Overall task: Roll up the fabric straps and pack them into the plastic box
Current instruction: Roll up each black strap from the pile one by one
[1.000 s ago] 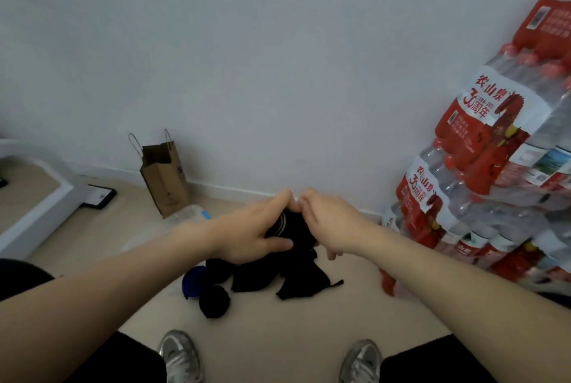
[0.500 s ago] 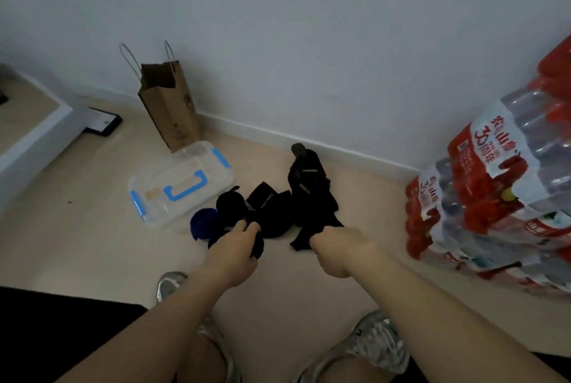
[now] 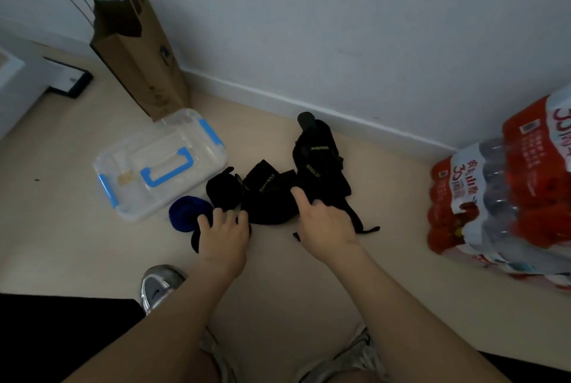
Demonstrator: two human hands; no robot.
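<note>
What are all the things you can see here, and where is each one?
plastic box: one, clear with blue handle and clips, on the floor left of the straps
black straps: loose pile, count unclear, black, middle of the floor
black roll: one, black, under the left hand
blue roll: one, blue, between the box and the left hand
paper bag: one, brown, against the wall behind the box
bottle packs: stacked, red and clear, far right
shoes: two, silver-grey, bottom
left hand: rests on the black roll
right hand: forefinger on the black straps
</note>
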